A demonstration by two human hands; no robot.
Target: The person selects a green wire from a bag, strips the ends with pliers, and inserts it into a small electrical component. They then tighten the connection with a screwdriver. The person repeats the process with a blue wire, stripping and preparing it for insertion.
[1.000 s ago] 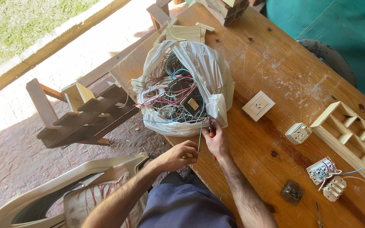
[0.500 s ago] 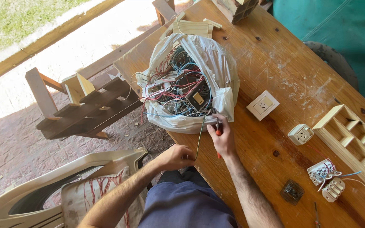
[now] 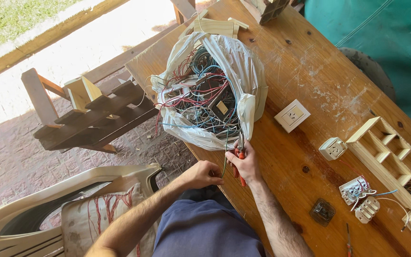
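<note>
A white plastic bag point(image 3: 243, 71) full of tangled red, blue and black wires point(image 3: 200, 100) lies on the wooden table point(image 3: 310, 71). My right hand point(image 3: 246, 164) grips red-handled pliers point(image 3: 239, 154) just below the bag's opening, their jaws pointing up at a thin green wire point(image 3: 225, 159). My left hand point(image 3: 204, 173) pinches the lower end of that wire at the table's near edge. The wire runs up into the bag.
White wall sockets point(image 3: 292, 115) point(image 3: 333, 148), an opened socket with wires point(image 3: 357, 192), a dark small part point(image 3: 322, 212) and a wooden compartment rack point(image 3: 393, 154) lie right. A wooden bench point(image 3: 91, 116) and plastic chair point(image 3: 63, 209) stand left of the table.
The view has shifted a little. Both hands stay at the bag's lower edge; the pliers now sit against the green wire held by my left hand.
</note>
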